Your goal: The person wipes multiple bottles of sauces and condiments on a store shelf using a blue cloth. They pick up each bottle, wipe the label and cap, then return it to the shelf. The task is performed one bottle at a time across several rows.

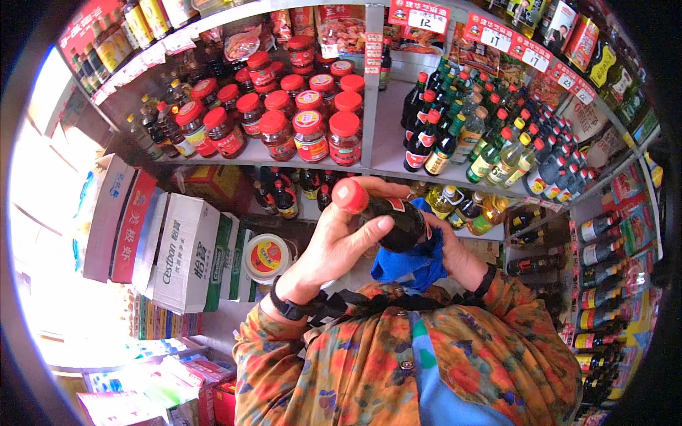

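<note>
A dark glass bottle (pixel 398 226) with a red cap (pixel 350 195) is held tilted in front of my chest. My left hand (pixel 343 234) wraps round its upper part, with the thumb across the near side and the fingers behind. Around the lower end, a bunched blue cloth (pixel 410 261) is pressed by my right hand (pixel 452 246), whose fingers are partly hidden behind the cloth. Similar dark bottles with red caps (pixel 421 139) stand on the shelf (pixel 394 114) beyond. The base of the held bottle is covered by the cloth and hand.
Red-lidded jars (pixel 309 136) crowd the shelf's left half, beside a metal post (pixel 372 90). Green and clear bottles (pixel 495 154) fill the right. Stacked cartons (pixel 184 253) and a white lidded tub (pixel 267 257) stand at my left. Another bottle rack (pixel 597 271) lines my right.
</note>
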Demonstrator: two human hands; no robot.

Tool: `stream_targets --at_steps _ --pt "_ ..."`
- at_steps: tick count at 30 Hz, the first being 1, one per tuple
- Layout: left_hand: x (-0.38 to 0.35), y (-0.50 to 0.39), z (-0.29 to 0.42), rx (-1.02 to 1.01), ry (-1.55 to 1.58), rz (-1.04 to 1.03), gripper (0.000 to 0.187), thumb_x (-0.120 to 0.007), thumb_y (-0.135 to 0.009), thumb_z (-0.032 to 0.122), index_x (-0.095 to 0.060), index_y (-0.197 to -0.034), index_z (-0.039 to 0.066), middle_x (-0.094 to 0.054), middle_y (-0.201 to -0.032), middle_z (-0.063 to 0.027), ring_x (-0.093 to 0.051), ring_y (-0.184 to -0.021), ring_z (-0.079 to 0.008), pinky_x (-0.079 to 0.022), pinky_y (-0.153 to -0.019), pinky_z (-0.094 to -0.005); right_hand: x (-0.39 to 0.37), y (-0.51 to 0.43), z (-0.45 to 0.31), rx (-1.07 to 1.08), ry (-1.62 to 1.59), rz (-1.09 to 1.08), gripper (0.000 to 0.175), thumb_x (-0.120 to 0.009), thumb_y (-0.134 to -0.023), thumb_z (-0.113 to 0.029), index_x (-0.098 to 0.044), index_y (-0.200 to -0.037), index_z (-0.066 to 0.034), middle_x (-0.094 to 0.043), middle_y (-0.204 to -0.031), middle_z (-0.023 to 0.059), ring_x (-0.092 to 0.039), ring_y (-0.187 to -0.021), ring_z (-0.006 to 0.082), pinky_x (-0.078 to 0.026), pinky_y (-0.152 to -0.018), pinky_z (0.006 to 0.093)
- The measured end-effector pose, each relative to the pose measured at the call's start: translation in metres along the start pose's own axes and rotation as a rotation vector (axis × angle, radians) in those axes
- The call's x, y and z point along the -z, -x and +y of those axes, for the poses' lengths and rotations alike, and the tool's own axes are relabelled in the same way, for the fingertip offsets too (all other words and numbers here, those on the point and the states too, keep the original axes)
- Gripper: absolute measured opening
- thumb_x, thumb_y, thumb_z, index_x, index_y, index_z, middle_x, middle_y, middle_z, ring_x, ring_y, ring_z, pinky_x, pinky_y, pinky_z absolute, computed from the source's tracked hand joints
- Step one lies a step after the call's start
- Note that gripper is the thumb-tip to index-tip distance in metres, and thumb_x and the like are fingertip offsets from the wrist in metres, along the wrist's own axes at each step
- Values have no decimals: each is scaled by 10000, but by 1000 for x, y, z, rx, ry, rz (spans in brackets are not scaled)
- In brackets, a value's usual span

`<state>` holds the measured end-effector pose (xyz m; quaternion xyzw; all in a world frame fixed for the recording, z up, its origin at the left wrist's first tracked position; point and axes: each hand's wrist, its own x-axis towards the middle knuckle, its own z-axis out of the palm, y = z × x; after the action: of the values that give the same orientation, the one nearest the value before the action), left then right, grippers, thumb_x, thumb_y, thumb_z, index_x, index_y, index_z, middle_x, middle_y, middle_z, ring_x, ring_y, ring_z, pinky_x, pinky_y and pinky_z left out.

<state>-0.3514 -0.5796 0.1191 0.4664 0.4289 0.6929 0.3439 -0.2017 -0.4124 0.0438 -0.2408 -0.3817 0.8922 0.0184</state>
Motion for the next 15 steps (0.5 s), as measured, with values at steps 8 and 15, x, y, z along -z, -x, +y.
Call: stream_targets --at_steps 8,15 --pt "-25 -7 -21 -130 62 -139 325 -662 -890 183 -517 -1122 8 -588 -1218 -196 -495 -1249 -338 -303 -1102 -488 34 7 -5 86 124 -98 469 -500 -970 -408 -543 -1269 -50 -636 -1187 77 -617 -1074 170 -480 -965 335" --pt "-62 -31 -44 -44 128 44 274 -633 -901 122 -531 -1128 8 -610 -1180 -169 -564 -1147 -264 -406 -1026 -401 39 25 -38 389 515 -193 532 -451 -1010 -370 -392 -1419 -33 -430 -1436 69 -367 -1337 175 -257 -1123 336"
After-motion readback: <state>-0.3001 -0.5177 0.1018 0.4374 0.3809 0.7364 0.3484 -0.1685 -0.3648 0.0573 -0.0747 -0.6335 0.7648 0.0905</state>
